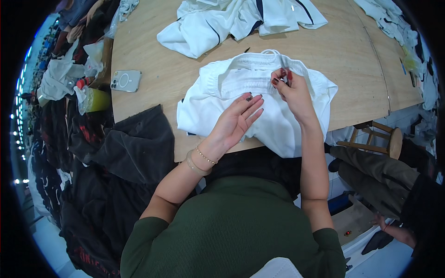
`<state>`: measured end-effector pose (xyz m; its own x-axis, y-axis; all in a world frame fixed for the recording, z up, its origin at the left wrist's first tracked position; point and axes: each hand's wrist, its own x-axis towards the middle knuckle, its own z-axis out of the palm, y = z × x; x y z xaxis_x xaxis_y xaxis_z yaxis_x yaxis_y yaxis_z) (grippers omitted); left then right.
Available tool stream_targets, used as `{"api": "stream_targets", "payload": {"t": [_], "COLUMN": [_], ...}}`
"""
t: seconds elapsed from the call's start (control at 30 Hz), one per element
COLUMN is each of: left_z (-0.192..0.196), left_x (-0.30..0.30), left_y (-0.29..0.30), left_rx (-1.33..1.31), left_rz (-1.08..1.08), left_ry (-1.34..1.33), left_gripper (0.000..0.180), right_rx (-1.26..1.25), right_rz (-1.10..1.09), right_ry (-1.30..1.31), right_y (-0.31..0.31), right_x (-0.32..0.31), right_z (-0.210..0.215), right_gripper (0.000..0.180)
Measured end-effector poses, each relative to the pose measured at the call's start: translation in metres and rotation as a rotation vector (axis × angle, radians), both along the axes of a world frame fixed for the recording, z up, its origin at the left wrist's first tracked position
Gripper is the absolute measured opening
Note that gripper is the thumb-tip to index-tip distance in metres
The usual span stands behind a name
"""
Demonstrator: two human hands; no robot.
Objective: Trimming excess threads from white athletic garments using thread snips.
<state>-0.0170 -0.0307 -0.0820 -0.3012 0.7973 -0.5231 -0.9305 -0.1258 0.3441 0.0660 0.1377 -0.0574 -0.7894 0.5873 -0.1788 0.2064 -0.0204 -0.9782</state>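
A white garment with a gathered elastic waistband, looking like shorts (269, 109), lies at the table's near edge, its waist opening facing away from me. A white drawstring shows at the top of the waistband. My left hand (235, 121) is turned palm up over the front of the garment, fingers stretched out; a small dark spot shows near its fingertips, too small to name. My right hand (293, 90) is closed over the right part of the waistband, fingers curled together. Whatever it may hold is hidden by the fingers; dark red nails show there.
More white garments with dark stripes (241, 21) lie at the far side of the wooden table (153, 88). A phone (126, 80), dark cloth (139, 143) and a yellow drink cup (97, 100) are at left. At right are a wooden stool (394, 142) and another person's legs (375, 171).
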Motion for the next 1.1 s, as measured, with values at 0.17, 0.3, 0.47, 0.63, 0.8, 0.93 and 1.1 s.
{"api": "stream_targets", "payload": {"t": [0.17,0.3,0.47,0.63,0.8,0.93,1.1], "left_z": [-0.003,-0.006,-0.006,0.008,0.035,0.06,0.079], "left_x": [-0.002,-0.004,-0.001,0.005,0.002,0.005,0.01], "left_y": [0.014,0.007,0.006,0.019,0.033,0.033,0.033], "left_rx": [-0.018,-0.038,-0.053,0.123,0.057,0.045,-0.011], "left_rz": [0.004,-0.024,-0.035,0.049,0.034,0.049,0.03], "left_ry": [-0.01,-0.056,-0.004,-0.052,0.054,0.134,0.208], "left_gripper": [0.028,0.026,0.023,0.018,0.019,0.02,0.021], "right_rx": [-0.024,0.617,0.829,0.175,0.054,0.203,0.28], "right_rz": [-0.223,-0.043,0.039,-0.059,-0.415,-0.52,-0.358], "right_ry": [0.026,0.022,-0.18,0.103,0.175,0.099,0.14], "right_y": [0.014,0.002,-0.004,-0.004,0.003,0.019,-0.008], "right_x": [0.012,-0.018,-0.03,-0.014,0.006,0.046,0.061], "right_z": [-0.008,-0.027,-0.036,0.001,0.022,0.03,0.044], "right_gripper": [0.009,0.021,0.015,0.009,0.017,0.017,0.017]}}
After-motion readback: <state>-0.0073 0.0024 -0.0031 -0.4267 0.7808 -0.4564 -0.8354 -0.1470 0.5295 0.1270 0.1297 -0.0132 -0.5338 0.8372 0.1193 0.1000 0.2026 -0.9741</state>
